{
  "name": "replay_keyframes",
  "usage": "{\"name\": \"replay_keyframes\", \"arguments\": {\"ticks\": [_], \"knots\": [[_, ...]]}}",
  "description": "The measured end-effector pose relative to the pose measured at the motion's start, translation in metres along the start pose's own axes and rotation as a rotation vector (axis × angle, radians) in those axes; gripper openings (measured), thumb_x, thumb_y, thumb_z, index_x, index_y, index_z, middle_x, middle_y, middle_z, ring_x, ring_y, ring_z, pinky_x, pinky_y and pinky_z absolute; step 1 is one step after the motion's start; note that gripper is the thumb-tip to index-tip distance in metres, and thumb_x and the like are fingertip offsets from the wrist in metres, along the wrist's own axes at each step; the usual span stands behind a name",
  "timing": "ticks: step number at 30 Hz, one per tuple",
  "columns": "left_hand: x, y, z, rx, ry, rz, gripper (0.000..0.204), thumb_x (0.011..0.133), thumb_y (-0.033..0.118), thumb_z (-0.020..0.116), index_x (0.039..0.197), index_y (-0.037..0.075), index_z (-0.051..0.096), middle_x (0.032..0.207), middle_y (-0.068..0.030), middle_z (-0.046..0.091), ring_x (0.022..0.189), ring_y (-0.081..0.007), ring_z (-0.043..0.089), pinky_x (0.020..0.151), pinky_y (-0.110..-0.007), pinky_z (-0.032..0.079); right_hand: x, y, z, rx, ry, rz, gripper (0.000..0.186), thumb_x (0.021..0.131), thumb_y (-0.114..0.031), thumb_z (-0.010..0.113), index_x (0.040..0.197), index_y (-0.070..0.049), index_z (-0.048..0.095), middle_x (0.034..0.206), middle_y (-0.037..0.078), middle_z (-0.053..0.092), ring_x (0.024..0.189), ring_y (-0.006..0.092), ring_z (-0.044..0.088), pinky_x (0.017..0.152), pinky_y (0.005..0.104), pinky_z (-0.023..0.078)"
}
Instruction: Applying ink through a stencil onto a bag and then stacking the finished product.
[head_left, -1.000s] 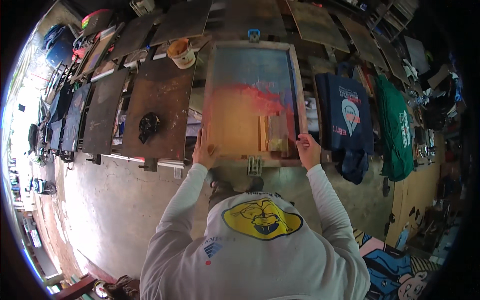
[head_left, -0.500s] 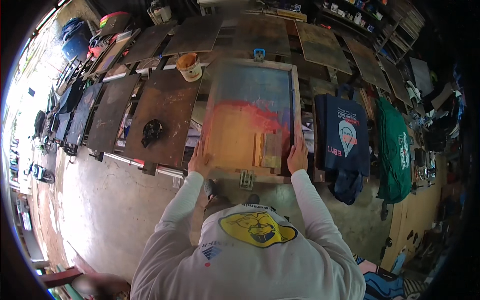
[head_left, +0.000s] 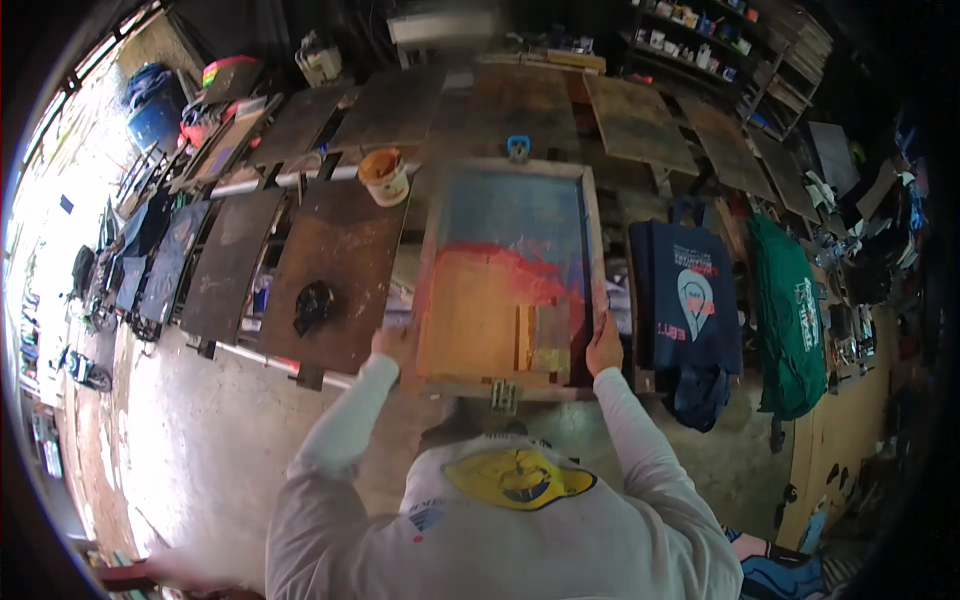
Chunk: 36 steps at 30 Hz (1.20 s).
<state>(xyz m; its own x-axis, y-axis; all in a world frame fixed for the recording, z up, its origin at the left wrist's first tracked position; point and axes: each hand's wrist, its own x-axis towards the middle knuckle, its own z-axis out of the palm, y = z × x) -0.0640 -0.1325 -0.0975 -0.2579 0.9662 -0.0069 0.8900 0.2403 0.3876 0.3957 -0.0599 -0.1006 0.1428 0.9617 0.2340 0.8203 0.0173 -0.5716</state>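
In the head view, the printing screen lies in the near middle. The right hand is against its right rail; the left hand, blurred, is beside the left rail. Whether they grip, I cannot tell. The navy bag at right is already printed; what remains is unclear.

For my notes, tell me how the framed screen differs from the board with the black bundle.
The framed screen shows blue, red and tan; the board is dark brown. The screen has a wooden rim; the board, none. The right hand touches the screen's edge; the black bundle lies on the board. Both look rectangular.
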Motion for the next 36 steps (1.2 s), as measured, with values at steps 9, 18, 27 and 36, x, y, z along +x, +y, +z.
{"name": "replay_keyframes", "arguments": {"ticks": [9, 18, 27, 36], "knots": [[0.182, -0.024, 0.004, -0.009, 0.171, 0.183, 0.032, 0.092, 0.036, 0.051, 0.095, 0.01, 0.071, 0.083, -0.0172, 0.07, 0.081, -0.0391, 0.068, 0.076, -0.048, 0.054, 0.032, -0.02, 0.009, 0.04, 0.031, -0.048, 0.043, 0.098, -0.015, 0.045, 0.14, -0.018, 0.038, 0.112, 0.025, 0.065, 0.096, 0.0484, 0.062, 0.077, 0.0556, 0.049], [0.221, 0.034, 0.048, -0.22, -0.175, -0.104, 0.048, 0.098, 0.042, 0.04, 0.122, 0.003, 0.055, 0.115, -0.0266, 0.064, 0.109, -0.0444, 0.06, 0.096, -0.049, 0.047, 0.021, 0.011, -0.002, -0.036, -0.078, 0.106, 0.036, 0.1, -0.03, 0.046, 0.132, -0.018, 0.035, 0.1, 0.029, 0.066, 0.089, 0.0521, 0.062, 0.073, 0.059, 0.049], [0.224, 0.019, 0.05, -0.256, -0.19, -0.231, 0.091, 0.091, 0.072, 0.031, 0.109, -0.011, 0.066, 0.109, -0.0329, 0.064, 0.109, -0.0469, 0.06, 0.094, -0.05, 0.047, 0.113, -0.016, 0.036, -0.266, -0.185, 0.251, 0.048, 0.1, -0.046, 0.035, 0.11, -0.004, 0.055, 0.103, 0.029, 0.066, 0.093, 0.0482, 0.063, 0.083, 0.0576, 0.048], [0.23, 0.012, 0.081, -0.229, -0.188, -0.373, 0.109, 0.081, 0.086, 0.027, 0.101, -0.012, 0.068, 0.106, -0.0358, 0.063, 0.112, -0.0471, 0.059, 0.099, -0.049, 0.045, 0.112, 0.012, 0.046, -0.174, -0.119, 0.388, 0.079, 0.095, -0.067, 0.029, 0.109, 0.004, 0.062, 0.105, 0.034, 0.063, 0.103, 0.0517, 0.059, 0.091, 0.0571, 0.044]]}}
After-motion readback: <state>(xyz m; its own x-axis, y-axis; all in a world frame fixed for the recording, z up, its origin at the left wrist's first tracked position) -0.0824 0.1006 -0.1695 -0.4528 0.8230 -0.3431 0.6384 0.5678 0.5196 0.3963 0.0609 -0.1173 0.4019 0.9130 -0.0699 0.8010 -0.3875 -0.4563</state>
